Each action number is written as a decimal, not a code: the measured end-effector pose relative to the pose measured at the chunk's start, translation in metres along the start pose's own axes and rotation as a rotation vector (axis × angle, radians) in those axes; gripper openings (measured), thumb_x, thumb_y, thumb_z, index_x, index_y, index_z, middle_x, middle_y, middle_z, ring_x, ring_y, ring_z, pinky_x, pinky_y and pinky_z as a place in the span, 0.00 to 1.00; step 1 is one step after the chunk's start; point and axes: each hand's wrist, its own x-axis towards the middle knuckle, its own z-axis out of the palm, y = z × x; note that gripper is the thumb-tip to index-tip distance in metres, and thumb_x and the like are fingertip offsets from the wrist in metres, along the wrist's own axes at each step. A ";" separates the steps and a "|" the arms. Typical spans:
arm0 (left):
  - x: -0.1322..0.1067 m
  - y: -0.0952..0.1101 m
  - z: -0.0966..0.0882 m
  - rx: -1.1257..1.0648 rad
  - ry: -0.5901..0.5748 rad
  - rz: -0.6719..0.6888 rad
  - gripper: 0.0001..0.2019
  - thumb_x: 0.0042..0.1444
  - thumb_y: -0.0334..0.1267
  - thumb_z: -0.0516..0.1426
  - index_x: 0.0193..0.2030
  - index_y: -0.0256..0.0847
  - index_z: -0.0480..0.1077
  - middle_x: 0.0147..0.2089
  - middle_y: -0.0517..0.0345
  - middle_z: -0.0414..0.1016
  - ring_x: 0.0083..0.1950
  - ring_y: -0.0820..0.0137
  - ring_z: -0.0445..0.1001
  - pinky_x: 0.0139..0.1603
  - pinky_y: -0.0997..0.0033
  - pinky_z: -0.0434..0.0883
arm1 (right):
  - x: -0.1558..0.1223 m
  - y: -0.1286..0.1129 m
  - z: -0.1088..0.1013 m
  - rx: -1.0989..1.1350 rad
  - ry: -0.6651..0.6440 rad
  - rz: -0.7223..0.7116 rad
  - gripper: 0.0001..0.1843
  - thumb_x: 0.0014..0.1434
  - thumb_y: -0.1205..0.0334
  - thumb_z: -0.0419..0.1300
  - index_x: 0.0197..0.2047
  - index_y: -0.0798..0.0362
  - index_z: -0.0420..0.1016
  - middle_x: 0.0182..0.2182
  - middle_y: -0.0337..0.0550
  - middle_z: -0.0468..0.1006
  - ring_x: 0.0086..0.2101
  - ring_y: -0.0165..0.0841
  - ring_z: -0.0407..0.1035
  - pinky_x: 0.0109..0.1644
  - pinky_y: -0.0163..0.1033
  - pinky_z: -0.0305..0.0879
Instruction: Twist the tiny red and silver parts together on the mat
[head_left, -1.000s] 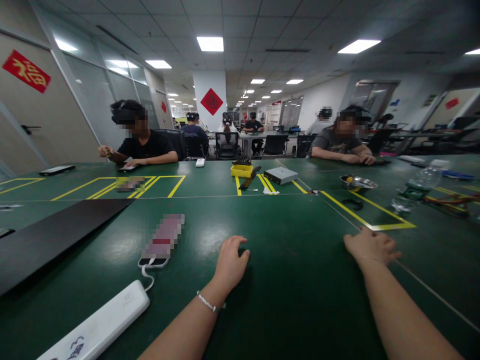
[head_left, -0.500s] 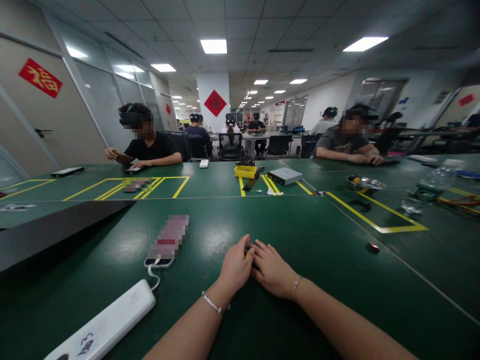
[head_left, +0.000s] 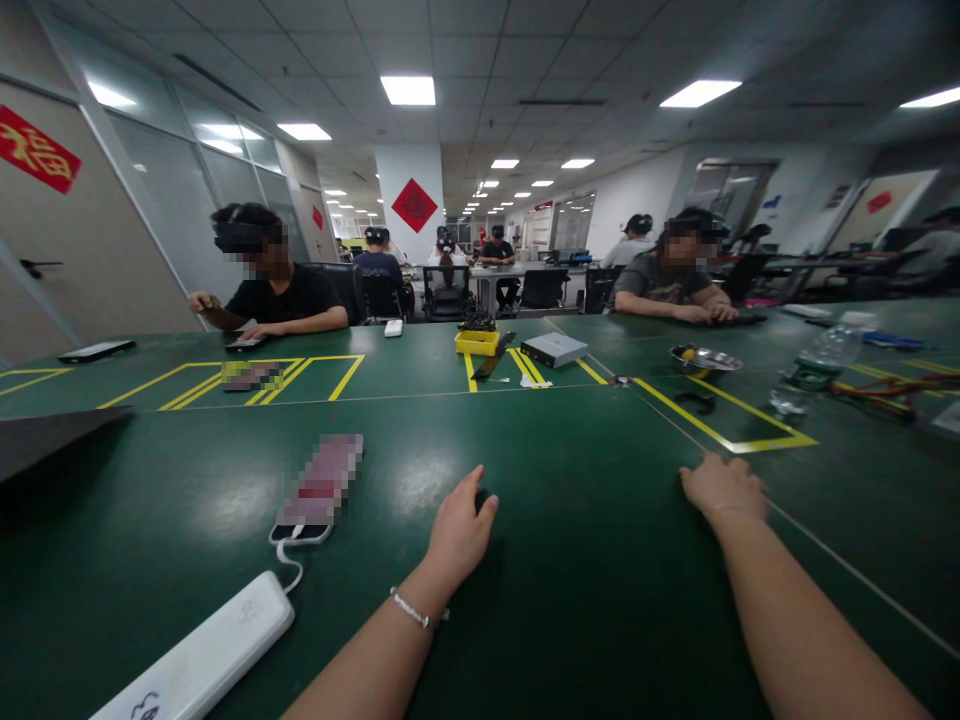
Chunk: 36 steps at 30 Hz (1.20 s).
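My left hand [head_left: 461,525] rests low over the green table [head_left: 585,560], its thumb and index finger apart and nothing visible between them. A bracelet circles that wrist. Out to the right, my right hand [head_left: 724,490] is stretched forward, palm down, beside the yellow tape corner. Its fingers are blurred and partly hidden behind the back of the hand, so whether they grip anything does not show. The small red object seen earlier around that spot is out of sight now. Left of my left hand lies a phone [head_left: 322,485] with a white cable plugged in.
A white power bank [head_left: 217,640] lies at front left. Further back are a yellow bin [head_left: 477,343], a grey box [head_left: 555,348], a metal bowl [head_left: 705,362] and a plastic bottle [head_left: 821,360]. Two people sit across the table, one left [head_left: 277,290], one right [head_left: 660,285].
My hands, together before, have separated. The right hand has reached right and forward to where the red object lay; the left stays near its place. The view has turned slightly right.
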 end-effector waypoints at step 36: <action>-0.003 0.011 0.010 -0.487 -0.128 -0.103 0.14 0.54 0.40 0.49 0.46 0.39 0.67 0.43 0.51 0.74 0.42 0.67 0.72 0.43 0.69 0.67 | -0.127 -0.128 -0.001 0.409 0.015 -1.079 0.17 0.53 0.70 0.47 0.45 0.55 0.67 0.40 0.46 0.70 0.42 0.33 0.63 0.48 0.41 0.60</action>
